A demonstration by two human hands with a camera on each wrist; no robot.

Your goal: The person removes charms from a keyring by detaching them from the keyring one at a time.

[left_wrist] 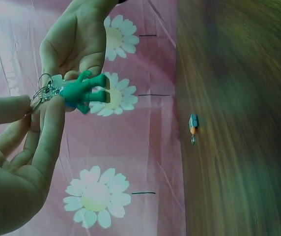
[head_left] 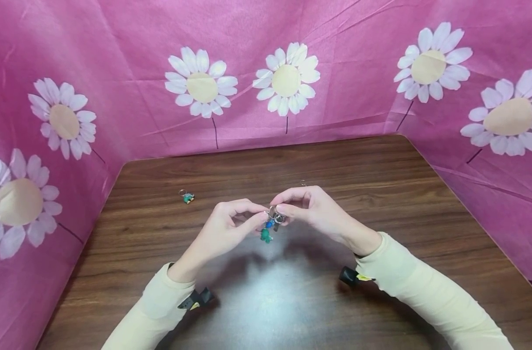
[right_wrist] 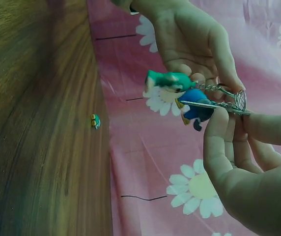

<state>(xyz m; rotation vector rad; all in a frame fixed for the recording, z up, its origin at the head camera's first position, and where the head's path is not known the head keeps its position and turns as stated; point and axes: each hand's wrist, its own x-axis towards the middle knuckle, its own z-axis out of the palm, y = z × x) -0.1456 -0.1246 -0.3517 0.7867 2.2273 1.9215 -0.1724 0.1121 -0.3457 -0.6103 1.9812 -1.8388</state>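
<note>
Both hands meet above the middle of the table over a small bunch of metal rings. My left hand (head_left: 224,228) pinches the bunch between thumb and fingers from the left. From the right, my right hand (head_left: 320,214) pinches the key ring (head_left: 273,212) between thumb and forefinger. A flat metal key (right_wrist: 199,103) lies by the right fingertips. Below the fingers hang a green figurine (head_left: 265,236) and a blue figurine (right_wrist: 195,104) on short chains. Fingertips partly hide where the rings join.
A green figurine keychain (head_left: 187,197) lies on the wooden table (head_left: 152,243) at the far left. Behind the right hand, a small ring (head_left: 303,183) shows; in the left wrist view, a blue-and-orange keychain (left_wrist: 193,124) lies there. Pink flowered cloth (head_left: 244,29) surrounds the table's back and sides.
</note>
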